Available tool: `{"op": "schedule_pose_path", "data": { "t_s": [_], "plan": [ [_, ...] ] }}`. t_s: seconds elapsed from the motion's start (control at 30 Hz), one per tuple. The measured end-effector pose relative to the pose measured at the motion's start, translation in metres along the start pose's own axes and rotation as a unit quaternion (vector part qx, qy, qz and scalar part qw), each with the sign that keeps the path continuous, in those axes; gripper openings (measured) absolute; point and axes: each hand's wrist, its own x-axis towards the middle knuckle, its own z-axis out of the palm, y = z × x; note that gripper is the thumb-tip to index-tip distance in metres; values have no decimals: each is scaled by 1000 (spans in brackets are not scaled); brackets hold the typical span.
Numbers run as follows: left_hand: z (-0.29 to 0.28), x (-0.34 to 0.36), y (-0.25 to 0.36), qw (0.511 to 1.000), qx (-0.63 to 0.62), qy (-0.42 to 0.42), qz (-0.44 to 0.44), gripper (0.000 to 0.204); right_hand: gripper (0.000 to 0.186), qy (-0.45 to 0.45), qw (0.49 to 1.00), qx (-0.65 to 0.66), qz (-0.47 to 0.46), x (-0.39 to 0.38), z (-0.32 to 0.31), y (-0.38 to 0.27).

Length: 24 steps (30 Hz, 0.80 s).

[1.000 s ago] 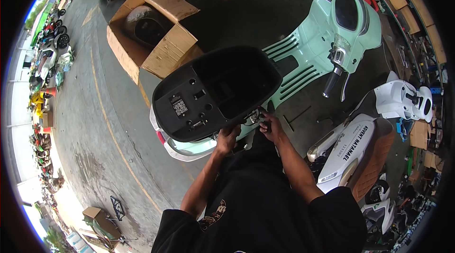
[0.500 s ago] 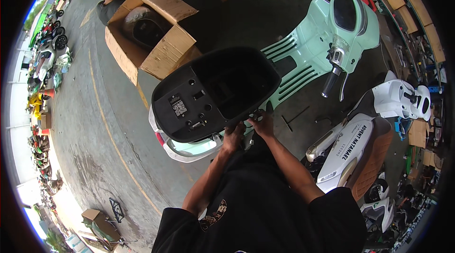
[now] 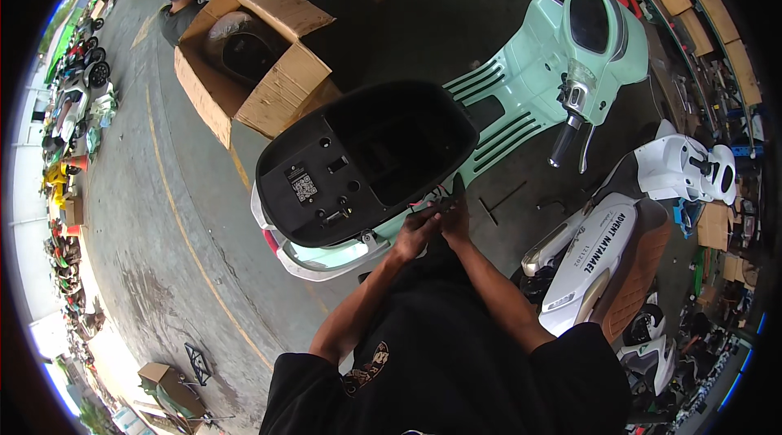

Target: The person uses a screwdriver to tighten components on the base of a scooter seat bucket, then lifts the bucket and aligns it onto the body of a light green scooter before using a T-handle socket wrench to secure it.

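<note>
A mint-green scooter (image 3: 525, 68) stands before me without its seat, its black under-seat storage bin (image 3: 318, 150) uncovered. My left hand (image 3: 418, 230) and my right hand (image 3: 454, 219) meet at the near side of the bin, close to its front corner. The fingers of both are closed, pinched together over something small and dark that I cannot make out. Thin wires (image 3: 438, 193), some reddish, show just above the fingertips, beside the bin's rim. Below the bin's rear runs a pale grab rail (image 3: 334, 264).
An open cardboard box (image 3: 281, 93) with a wrapped dark part inside stands beyond the bin. Behind it is another person (image 3: 181, 7). A white scooter (image 3: 595, 248) with a brown seat stands at my right. A T-shaped tool (image 3: 501, 203) lies on the floor.
My left hand has shifted right and up, from beside the bin to touching my right hand. Reddish wires have come into sight above the fingers. The whole view has moved slightly.
</note>
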Motion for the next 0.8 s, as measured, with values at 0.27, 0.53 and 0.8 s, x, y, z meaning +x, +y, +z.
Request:
{"op": "schedule_pose_path", "data": {
  "t_s": [0.27,0.53,0.8],
  "plan": [
    [12,13,4,993,117,1,6,34,28,-99,992,-84,-6,-2,-7,-17],
    [-7,12,3,978,180,108,12,32,19,-156,972,-136,-111,16,5,4],
    [-28,-12,6,960,232,152,49,26,20,-206,972,-107,-28,10,5,-46]
  ]
}}
